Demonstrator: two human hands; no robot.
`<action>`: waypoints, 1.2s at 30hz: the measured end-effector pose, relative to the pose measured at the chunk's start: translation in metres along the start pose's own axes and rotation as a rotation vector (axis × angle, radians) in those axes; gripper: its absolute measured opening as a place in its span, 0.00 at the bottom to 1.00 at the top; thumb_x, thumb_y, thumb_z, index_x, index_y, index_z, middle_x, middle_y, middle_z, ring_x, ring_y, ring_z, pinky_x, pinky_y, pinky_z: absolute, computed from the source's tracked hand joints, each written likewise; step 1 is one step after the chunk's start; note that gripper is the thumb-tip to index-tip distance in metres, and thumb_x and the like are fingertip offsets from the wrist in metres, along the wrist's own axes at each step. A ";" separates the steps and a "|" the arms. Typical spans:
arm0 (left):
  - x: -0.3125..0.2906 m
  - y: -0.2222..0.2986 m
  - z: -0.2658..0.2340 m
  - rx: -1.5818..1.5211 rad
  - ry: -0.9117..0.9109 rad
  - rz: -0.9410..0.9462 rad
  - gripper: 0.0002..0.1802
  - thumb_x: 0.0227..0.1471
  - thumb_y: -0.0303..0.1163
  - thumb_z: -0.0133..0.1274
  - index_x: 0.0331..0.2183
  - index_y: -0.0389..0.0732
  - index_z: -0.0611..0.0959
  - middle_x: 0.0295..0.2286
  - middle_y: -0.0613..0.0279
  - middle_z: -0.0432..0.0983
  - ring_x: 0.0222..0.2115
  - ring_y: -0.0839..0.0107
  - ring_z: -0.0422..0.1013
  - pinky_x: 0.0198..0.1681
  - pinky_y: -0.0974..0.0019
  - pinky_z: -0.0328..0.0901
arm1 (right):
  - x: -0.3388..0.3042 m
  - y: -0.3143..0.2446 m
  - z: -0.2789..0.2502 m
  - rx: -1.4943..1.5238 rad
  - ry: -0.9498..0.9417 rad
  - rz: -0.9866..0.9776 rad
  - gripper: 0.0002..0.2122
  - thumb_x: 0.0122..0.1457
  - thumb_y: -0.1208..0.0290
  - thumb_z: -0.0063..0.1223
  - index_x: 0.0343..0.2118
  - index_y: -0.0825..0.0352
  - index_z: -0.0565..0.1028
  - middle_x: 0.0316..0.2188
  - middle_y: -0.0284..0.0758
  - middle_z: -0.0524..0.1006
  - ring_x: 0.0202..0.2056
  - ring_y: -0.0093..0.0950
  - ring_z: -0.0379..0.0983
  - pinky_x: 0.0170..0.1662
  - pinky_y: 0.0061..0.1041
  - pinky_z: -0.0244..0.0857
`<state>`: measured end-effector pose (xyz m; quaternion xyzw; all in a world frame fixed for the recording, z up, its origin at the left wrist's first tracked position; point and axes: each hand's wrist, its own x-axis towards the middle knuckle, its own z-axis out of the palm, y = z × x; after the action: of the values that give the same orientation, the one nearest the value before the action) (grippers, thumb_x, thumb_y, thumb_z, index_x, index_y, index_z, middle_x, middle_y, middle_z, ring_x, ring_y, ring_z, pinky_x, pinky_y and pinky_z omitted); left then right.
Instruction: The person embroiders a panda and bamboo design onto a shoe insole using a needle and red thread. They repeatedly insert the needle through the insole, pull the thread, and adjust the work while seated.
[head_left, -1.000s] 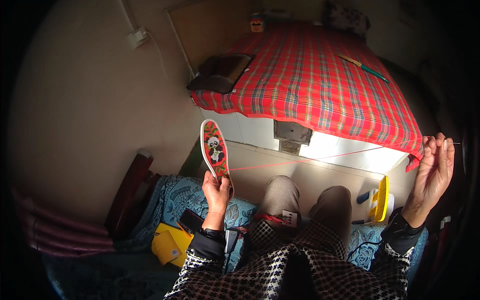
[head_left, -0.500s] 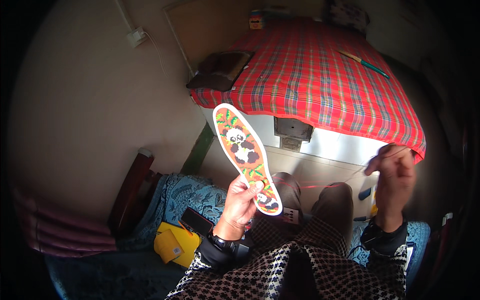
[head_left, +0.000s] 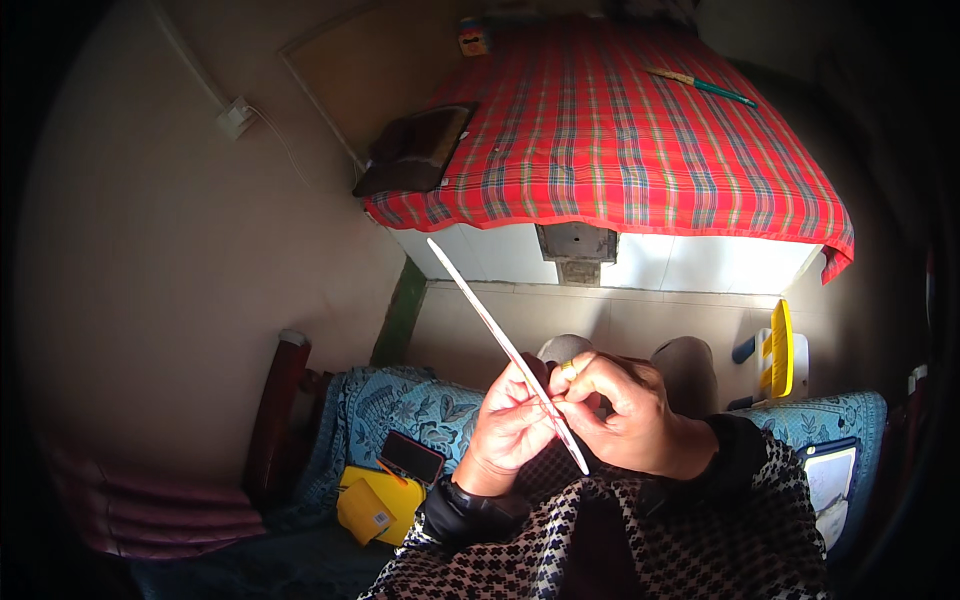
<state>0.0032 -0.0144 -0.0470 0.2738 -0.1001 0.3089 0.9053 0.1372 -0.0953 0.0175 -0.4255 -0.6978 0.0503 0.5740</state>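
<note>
The left hand (head_left: 512,425) is clamped on a thin insole (head_left: 480,310), thumb and fingers on its lower part. The insole is edge-on and tilted, its pale rim a narrow strip sloping from upper left down to the right, between the hands and above the lap. The right hand (head_left: 625,410) is curled at the insole's other side, fingertips bunched close to it; whether they pinch anything, I cannot tell. A smooth yellowish ring (head_left: 568,368) circles one right finger.

Left of the hands, on a blue patterned cloth (head_left: 420,405), lies a dark, flat phone (head_left: 412,456). Beside it, a yellow packet (head_left: 365,510) carries a white label (head_left: 381,519), its marks too small to read. At right stands a yellow-and-white plastic stool (head_left: 781,350). Beyond, a red plaid cloth (head_left: 620,140) bears a dark, glossy pad (head_left: 415,145) and a green-and-tan stick (head_left: 705,87).
</note>
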 end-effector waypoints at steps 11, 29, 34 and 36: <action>0.003 -0.001 0.005 -0.035 -0.101 0.089 0.11 0.46 0.26 0.57 0.25 0.42 0.68 0.20 0.64 0.66 0.23 0.70 0.61 0.28 0.66 0.58 | -0.009 0.028 -0.022 0.534 0.312 0.378 0.11 0.48 0.93 0.43 0.25 0.67 0.62 0.28 0.35 0.68 0.30 0.20 0.65 0.32 0.18 0.64; -0.031 0.069 -0.105 1.118 0.931 0.456 0.07 0.52 0.25 0.54 0.36 0.37 0.79 0.30 0.67 0.78 0.28 0.82 0.71 0.33 0.75 0.66 | -0.013 0.027 -0.152 0.596 0.857 0.252 0.06 0.63 0.70 0.43 0.29 0.64 0.67 0.13 0.24 0.61 0.14 0.13 0.57 0.18 0.09 0.53; -0.040 0.074 -0.116 1.678 0.807 0.500 0.08 0.50 0.23 0.55 0.35 0.33 0.79 0.33 0.64 0.76 0.33 0.77 0.70 0.37 0.73 0.65 | -0.024 0.024 -0.196 0.415 1.011 0.198 0.07 0.64 0.70 0.41 0.32 0.68 0.68 0.13 0.26 0.59 0.16 0.15 0.57 0.23 0.10 0.58; -0.034 0.062 -0.106 1.486 0.786 0.510 0.08 0.50 0.21 0.54 0.35 0.32 0.79 0.34 0.60 0.74 0.34 0.74 0.70 0.39 0.72 0.64 | -0.022 0.023 -0.191 0.411 0.967 0.178 0.07 0.64 0.71 0.42 0.32 0.68 0.68 0.13 0.26 0.59 0.16 0.15 0.57 0.24 0.11 0.59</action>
<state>-0.0607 0.0684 -0.1197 0.6356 0.3877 0.5591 0.3649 0.3100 -0.1750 0.0520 -0.3363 -0.2904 0.0326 0.8953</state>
